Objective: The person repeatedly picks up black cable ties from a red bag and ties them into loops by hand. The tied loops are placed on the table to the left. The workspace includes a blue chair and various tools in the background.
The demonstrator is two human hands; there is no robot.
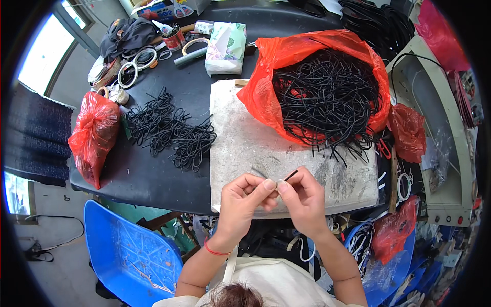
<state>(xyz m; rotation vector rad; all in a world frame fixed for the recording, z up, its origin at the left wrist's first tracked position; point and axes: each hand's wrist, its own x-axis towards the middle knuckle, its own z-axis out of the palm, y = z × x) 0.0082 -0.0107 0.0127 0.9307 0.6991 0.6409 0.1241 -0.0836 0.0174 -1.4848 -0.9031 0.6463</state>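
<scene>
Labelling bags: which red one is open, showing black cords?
The largest red bag, on the pale board, black cords spilling over its rim; the other red bags are smaller, showing none.

From my end I'm looking down on a black-covered table (pixel 163 189), a stained whitish board (pixel 243 135) on it, and an open red plastic bag (pixel 263 94) crammed with black cords (pixel 327 92) across its far end. Left and beyond: looped cord bundles (pixel 192 143), a knotted red bag (pixel 96 134), tape rolls (pixel 136 66), a floral tissue pack (pixel 227 48).
</scene>
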